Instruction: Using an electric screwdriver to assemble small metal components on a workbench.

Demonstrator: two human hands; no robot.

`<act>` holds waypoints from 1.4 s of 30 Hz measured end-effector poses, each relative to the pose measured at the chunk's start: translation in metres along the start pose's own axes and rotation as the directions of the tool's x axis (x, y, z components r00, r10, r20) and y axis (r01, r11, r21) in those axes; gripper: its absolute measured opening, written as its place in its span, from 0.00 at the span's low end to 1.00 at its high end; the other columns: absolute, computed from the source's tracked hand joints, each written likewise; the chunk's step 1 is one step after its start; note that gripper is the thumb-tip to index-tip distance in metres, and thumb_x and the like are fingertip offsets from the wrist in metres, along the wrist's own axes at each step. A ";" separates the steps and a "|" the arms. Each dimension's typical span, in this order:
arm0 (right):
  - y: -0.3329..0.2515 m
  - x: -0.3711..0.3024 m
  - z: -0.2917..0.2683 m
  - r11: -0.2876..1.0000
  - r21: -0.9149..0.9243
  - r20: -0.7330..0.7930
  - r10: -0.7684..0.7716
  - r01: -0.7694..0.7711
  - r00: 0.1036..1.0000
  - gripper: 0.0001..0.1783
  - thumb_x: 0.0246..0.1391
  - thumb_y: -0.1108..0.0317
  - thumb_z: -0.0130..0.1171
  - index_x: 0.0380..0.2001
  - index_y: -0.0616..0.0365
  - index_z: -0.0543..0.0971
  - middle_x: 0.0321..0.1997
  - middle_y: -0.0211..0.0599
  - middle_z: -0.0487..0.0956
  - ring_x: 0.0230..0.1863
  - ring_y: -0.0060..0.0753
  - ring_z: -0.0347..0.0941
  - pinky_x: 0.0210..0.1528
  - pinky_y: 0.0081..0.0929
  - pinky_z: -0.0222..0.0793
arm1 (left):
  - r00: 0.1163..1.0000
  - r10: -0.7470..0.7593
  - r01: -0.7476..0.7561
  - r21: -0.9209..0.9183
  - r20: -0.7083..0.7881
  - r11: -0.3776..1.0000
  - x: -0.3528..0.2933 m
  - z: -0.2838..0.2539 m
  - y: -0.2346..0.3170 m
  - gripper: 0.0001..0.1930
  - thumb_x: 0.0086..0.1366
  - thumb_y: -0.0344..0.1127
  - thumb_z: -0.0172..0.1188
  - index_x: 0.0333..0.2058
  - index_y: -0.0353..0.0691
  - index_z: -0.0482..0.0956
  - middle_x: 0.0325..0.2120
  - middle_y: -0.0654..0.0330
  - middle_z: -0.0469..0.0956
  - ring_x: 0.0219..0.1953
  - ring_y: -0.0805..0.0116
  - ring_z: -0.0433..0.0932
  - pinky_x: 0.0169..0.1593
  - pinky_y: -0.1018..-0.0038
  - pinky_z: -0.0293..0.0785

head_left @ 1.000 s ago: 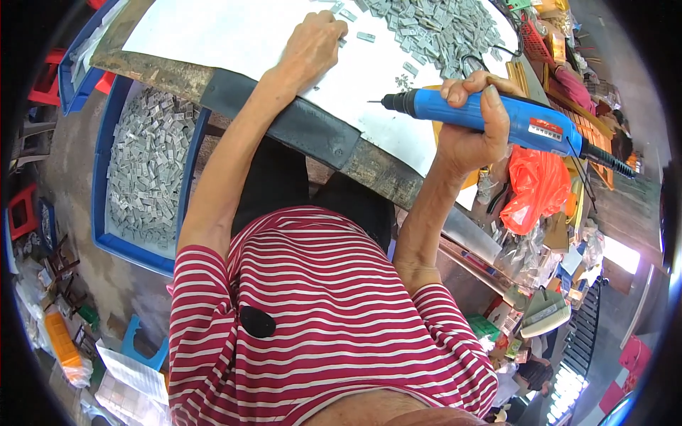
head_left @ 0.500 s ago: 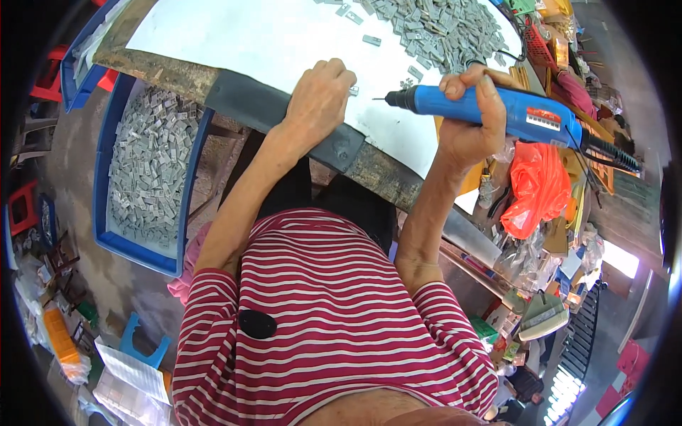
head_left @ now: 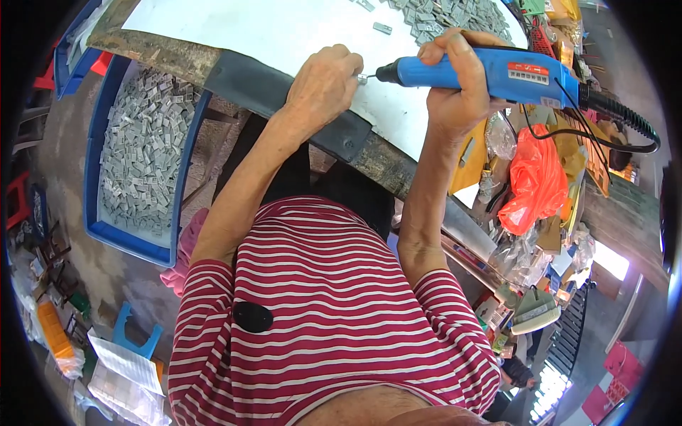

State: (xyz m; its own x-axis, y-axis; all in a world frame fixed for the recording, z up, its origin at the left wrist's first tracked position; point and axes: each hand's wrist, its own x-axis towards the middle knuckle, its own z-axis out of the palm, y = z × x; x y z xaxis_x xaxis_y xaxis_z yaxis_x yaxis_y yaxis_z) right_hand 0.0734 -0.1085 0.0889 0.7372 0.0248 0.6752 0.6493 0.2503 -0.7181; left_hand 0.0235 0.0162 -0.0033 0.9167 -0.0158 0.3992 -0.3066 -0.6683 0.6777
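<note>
My left hand (head_left: 323, 86) is closed over the white-covered table edge, pinching a small grey metal piece (head_left: 363, 79) that sticks out past the fingertips. My right hand (head_left: 458, 82) wraps round a blue electric screwdriver (head_left: 515, 74), held sideways with its black nose to the left. The thin bit reaches the small piece at my left fingertips. Whether it sits inside a hole there is too small to tell. Farther back on the white sheet (head_left: 234, 32) lies a heap of similar grey pieces (head_left: 465, 20), with a loose one (head_left: 382, 28) closer to my hands.
On the left, below table height, a blue tray (head_left: 91, 192) holds many grey pieces. A dark pad (head_left: 249, 84) covers part of the table's near edge. To the right are a red plastic bag (head_left: 533, 181) and the screwdriver's black cable (head_left: 621, 148).
My right hand has brought the screwdriver left and slightly up, so its bit now meets the piece in my left hand. The view has shifted a little.
</note>
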 end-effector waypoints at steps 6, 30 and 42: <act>-0.004 0.000 0.003 0.995 0.025 0.017 0.091 -0.092 0.996 0.07 0.41 0.79 0.54 0.28 0.69 0.70 0.19 0.45 0.72 0.17 0.33 0.70 0.25 0.31 0.71 | 1.000 0.004 -0.004 0.002 0.002 1.000 0.001 0.001 0.000 0.05 0.51 0.26 0.56 0.28 0.34 0.73 0.26 0.56 0.70 0.30 0.60 0.71 0.35 0.69 0.67; -0.002 -0.002 0.010 0.991 0.060 0.044 0.117 -0.119 0.992 0.05 0.40 0.80 0.54 0.25 0.69 0.71 0.18 0.45 0.73 0.17 0.32 0.71 0.24 0.27 0.71 | 0.999 -0.018 0.016 0.056 0.030 0.998 0.004 0.002 0.002 0.05 0.51 0.26 0.57 0.29 0.33 0.74 0.26 0.56 0.71 0.31 0.59 0.71 0.37 0.67 0.68; -0.004 -0.003 0.016 0.988 -0.126 0.158 0.108 -0.088 0.982 0.08 0.41 0.77 0.55 0.28 0.65 0.70 0.21 0.41 0.72 0.18 0.28 0.70 0.22 0.23 0.68 | 1.000 -0.012 0.012 -0.023 -0.004 1.000 0.004 0.002 0.001 0.07 0.48 0.23 0.60 0.27 0.33 0.72 0.24 0.55 0.70 0.29 0.58 0.71 0.34 0.66 0.67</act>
State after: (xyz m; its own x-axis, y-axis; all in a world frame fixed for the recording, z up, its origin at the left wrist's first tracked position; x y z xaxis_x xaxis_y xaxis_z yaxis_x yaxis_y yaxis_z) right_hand 0.0655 -0.0942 0.0921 0.7644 0.2039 0.6117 0.6000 0.1227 -0.7906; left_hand 0.0272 0.0137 -0.0020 0.9193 -0.0052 0.3936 -0.3019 -0.6510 0.6965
